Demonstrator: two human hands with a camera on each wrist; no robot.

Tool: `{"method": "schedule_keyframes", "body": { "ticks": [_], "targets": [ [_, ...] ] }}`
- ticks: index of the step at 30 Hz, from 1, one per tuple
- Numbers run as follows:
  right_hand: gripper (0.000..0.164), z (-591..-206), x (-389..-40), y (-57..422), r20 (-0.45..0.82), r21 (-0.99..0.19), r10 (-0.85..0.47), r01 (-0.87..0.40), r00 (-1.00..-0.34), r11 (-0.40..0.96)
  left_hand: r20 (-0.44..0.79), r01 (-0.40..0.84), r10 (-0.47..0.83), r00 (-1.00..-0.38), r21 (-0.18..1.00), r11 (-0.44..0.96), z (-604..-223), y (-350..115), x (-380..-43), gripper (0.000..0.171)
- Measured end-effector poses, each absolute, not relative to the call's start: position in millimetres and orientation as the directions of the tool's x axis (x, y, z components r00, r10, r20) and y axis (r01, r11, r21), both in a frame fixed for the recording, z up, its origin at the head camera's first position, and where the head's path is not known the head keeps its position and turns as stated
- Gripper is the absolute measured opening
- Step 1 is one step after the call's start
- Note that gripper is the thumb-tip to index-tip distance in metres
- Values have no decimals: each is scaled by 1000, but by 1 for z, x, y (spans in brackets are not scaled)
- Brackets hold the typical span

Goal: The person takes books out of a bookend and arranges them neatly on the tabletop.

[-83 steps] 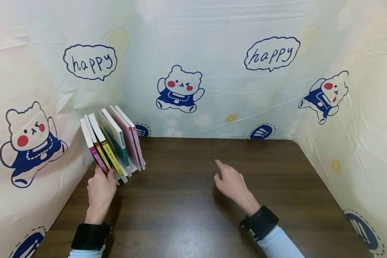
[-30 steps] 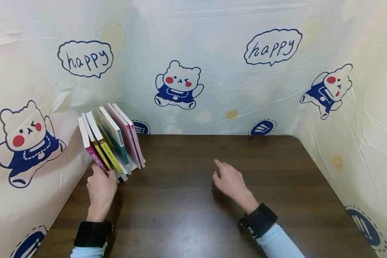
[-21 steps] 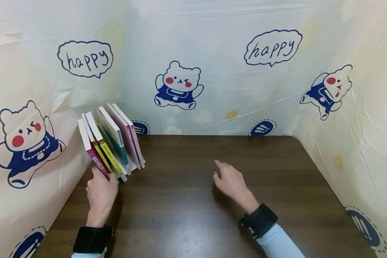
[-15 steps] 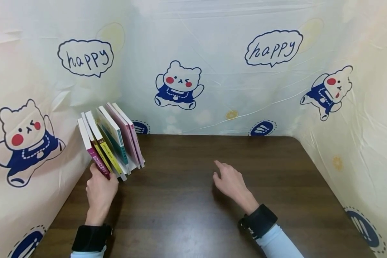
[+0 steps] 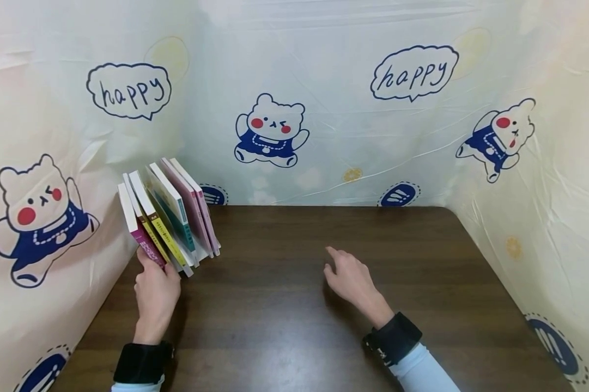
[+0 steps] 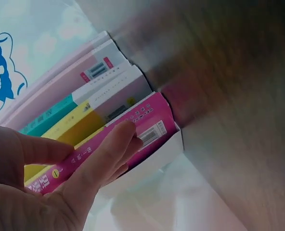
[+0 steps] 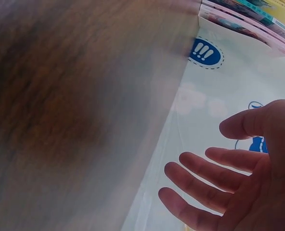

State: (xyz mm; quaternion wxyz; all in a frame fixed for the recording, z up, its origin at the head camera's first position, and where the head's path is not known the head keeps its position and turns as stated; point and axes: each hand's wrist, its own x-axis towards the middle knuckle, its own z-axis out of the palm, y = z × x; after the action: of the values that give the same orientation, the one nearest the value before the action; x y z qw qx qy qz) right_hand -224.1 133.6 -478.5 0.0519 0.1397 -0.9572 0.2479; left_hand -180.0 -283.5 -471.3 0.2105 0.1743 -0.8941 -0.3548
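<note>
Several books stand in a leaning row at the back left of the table. My left hand (image 5: 158,294) is at the near end of the magenta book (image 5: 148,246), the leftmost one. In the left wrist view, the thumb and fingers pinch that book (image 6: 156,111) across its spine, which carries white print and a barcode. Beside it come yellow-spined books (image 5: 169,237), a teal-spined one (image 5: 189,237) and pink ones (image 5: 206,218). A white panel (image 6: 167,156) borders the magenta book on its outer side. My right hand (image 5: 352,277) hovers with nothing in it, its fingers spread in the right wrist view.
The dark brown wooden table (image 5: 274,305) reaches back to a pale curtain (image 5: 338,125) printed with bears and "happy" bubbles. This curtain also hangs along the left and right sides. A black band (image 5: 396,337) sits on each wrist.
My left hand shifts only slightly along the magenta book's spine, and the head view tilts a little. The book row and my right hand stay nearly where they were.
</note>
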Motion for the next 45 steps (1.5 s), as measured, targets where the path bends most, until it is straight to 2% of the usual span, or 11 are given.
{"method": "schedule_keyframes", "body": {
  "ticks": [3,9,15,21,31,38,45],
  "targets": [
    [47,-478,-223,133,169,-455,-248,-299,-954,839,262,-165,-463,-847,698,697,-471,-280,-174,73],
    [47,-478,-222,133,167,-453,-252,-301,-953,839,195,-225,-484,-853,699,678,-467,-280,-167,61],
    [46,-479,-222,132,167,-456,-250,-300,-954,838,132,-253,-493,-860,728,637,-468,-286,-174,68],
    [45,-481,-224,132,177,-451,-259,-312,-950,836,144,-244,-500,-854,738,630,-470,-289,-175,60],
    [45,-479,-224,129,165,-464,-256,-304,-952,832,174,-219,-478,-861,721,657,-469,-285,-169,56],
    [45,-480,-223,128,167,-464,-254,-303,-953,833,236,-169,-449,-862,701,693,-465,-279,-157,58],
    [44,-481,-221,126,179,-461,-259,-314,-949,830,204,-181,-488,-849,754,631,-468,-277,-158,66]
  ]
}}
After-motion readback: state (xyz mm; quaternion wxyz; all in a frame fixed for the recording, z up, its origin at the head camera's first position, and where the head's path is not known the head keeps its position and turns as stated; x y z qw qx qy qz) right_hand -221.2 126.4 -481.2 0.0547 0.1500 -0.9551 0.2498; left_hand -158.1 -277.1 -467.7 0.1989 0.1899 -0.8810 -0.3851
